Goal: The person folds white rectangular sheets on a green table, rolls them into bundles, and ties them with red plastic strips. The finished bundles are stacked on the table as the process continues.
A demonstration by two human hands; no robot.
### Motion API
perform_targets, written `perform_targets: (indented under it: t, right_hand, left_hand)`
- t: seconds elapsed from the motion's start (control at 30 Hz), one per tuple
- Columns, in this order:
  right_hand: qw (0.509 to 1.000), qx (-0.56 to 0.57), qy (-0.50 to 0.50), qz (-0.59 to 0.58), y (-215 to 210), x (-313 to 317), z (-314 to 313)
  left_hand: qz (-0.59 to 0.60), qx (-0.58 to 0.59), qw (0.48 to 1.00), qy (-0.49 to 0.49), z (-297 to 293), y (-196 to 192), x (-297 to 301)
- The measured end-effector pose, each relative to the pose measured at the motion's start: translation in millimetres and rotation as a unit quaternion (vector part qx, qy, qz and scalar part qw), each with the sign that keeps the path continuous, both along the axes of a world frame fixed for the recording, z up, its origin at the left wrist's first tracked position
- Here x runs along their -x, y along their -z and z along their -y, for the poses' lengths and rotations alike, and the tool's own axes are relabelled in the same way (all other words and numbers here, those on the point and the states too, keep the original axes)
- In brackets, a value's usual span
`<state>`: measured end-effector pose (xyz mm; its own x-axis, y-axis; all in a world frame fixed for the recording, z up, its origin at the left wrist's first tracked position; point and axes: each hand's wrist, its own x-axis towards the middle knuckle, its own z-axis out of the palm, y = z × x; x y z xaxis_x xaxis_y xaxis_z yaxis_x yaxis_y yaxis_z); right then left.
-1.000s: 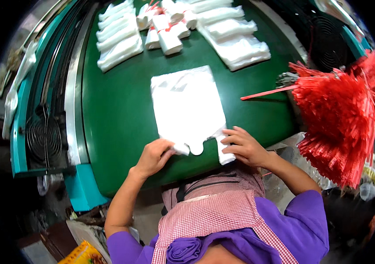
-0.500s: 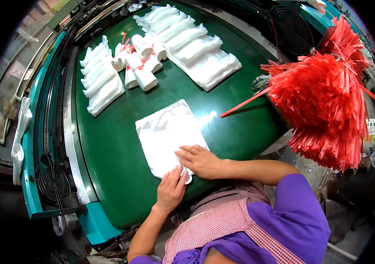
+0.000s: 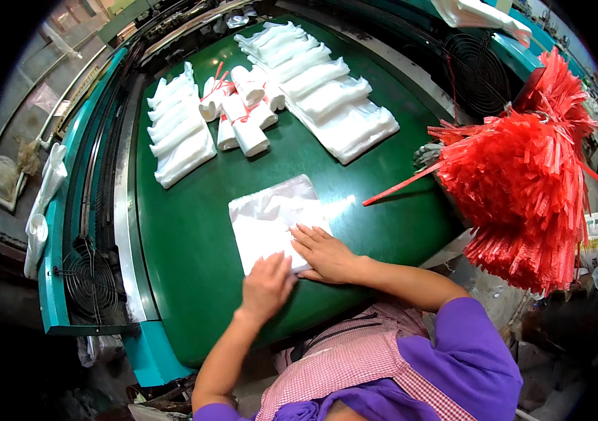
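Note:
A flat stack of thin white plastic bags lies on the green table top in front of me. My right hand rests flat on its near right part, fingers stretched out and side by side. At the near edge, my left hand is slightly blurred, with its fingers bent over the plastic. That edge is partly hidden under both hands. Farther off, several rolled white bag bundles tied with red strips are piled together.
Overlapping rows of folded white bags lie at the left and right of the bundles. A big bunch of red plastic strips hangs at the right, one strip sticking out over the green table. A teal machine frame borders the left side.
The near edge of the white plastic has shifted away from me and the flat part looks shorter. My left hand's fingers have gone from stretched to bent; the right hand stays on the plastic.

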<state>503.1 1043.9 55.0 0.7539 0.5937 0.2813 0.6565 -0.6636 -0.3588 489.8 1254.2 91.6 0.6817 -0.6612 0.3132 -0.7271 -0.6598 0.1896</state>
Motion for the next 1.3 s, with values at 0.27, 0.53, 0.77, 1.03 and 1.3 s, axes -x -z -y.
perform_targets:
  t: [0.27,0.53,0.77,1.03,1.3]
  right_hand:
    - [0.727,-0.515,0.020,-0.454,-22,79,-5]
    - [0.519,-0.624,0.049,-0.582,-7,6,22]
    - [0.968,-0.069,-0.227,-0.083,-6,12,25]
    - [0.958,0.067,-0.273,-0.049,-19,-5,41]
    - [0.994,0.032,-0.064,-0.077,-51,72,21]
  left_hand:
    - [-0.049,0.008,0.998,-0.041,12,7,-22]
    - [-0.272,0.004,0.949,0.161,-29,-5,8]
    - [-0.170,-0.055,0.981,0.077,-33,-13,6]
    - [-0.161,-0.151,0.964,0.148,-8,-31,-28]
    - [-0.152,-0.065,0.985,0.043,0,-17,57]
